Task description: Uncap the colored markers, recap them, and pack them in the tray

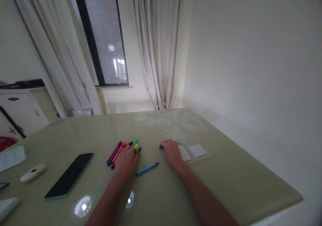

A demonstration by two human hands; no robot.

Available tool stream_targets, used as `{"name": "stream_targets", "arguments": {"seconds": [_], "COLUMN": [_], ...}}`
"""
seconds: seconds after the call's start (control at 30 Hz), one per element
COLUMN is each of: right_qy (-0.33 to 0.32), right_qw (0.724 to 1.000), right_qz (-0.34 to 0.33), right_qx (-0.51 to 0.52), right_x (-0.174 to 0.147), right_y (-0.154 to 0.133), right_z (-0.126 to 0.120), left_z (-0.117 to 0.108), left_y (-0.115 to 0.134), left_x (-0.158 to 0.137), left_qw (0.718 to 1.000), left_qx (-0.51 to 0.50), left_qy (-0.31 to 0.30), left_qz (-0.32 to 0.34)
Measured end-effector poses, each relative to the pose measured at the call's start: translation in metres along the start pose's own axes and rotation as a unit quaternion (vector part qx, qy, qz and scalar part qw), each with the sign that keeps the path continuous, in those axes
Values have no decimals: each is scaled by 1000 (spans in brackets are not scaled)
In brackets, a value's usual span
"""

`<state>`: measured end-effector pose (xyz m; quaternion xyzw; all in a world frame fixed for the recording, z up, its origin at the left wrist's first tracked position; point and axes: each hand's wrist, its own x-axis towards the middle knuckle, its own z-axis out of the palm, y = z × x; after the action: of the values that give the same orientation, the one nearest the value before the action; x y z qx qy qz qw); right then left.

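Note:
My left hand (pixel 125 159) lies palm down over a bunch of coloured felt-tip markers (pixel 116 153), fingers stretched across them. Purple, dark and orange-red barrels stick out on its left; green and yellow ends show past the fingertips. My right hand (pixel 172 153) is curled, with a small blue piece (pixel 161 148) at its fingertips; most of that piece is hidden. A single blue marker (pixel 147 169) with a dark tapered end lies between my hands. Just right of my right hand is an open clear plastic case (pixel 200 151) with white panels, partly covered by the hand.
A black tablet or large phone (pixel 69 175) lies on the shiny green table (pixel 241 179) to the left. Beyond it are an oval cream object (pixel 33 173) and a pale folded cloth or paper (pixel 12 158). A wall (pixel 251 68) runs along the right side.

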<state>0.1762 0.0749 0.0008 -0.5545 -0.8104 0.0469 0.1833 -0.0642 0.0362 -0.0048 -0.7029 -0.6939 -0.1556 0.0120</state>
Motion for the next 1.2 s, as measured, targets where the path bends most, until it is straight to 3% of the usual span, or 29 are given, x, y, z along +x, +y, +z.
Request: {"name": "stream_targets", "arguments": {"seconds": [0.1,0.23,0.47,0.57,0.73,0.97,1.2], "right_qy": [13,13,-16,20,89,13,-21], "right_qw": [999,989,978,980,984,997,999], "right_qz": [-14,-114,-188,-162,-47,-38,-30], "right_qx": [36,94,93,116,145,70,28], "right_x": [-2,-6,-3,0,-1,-6,-8], "right_y": [-3,-13,-9,14,42,14,12], "right_z": [-3,-3,-11,-22,-33,-20,-18], "left_z": [0,-1,-7,-8,-8,-6,-6], "left_y": [6,20,37,28,6,25,25], "left_x": [0,0,-4,-1,6,-4,-6], "left_qw": [1000,986,942,942,952,964,938], "left_qx": [-16,-129,-302,-304,-289,-227,-272], "left_qy": [-6,-8,-74,-73,-27,-93,-167], "left_qz": [22,104,127,120,92,105,134]}}
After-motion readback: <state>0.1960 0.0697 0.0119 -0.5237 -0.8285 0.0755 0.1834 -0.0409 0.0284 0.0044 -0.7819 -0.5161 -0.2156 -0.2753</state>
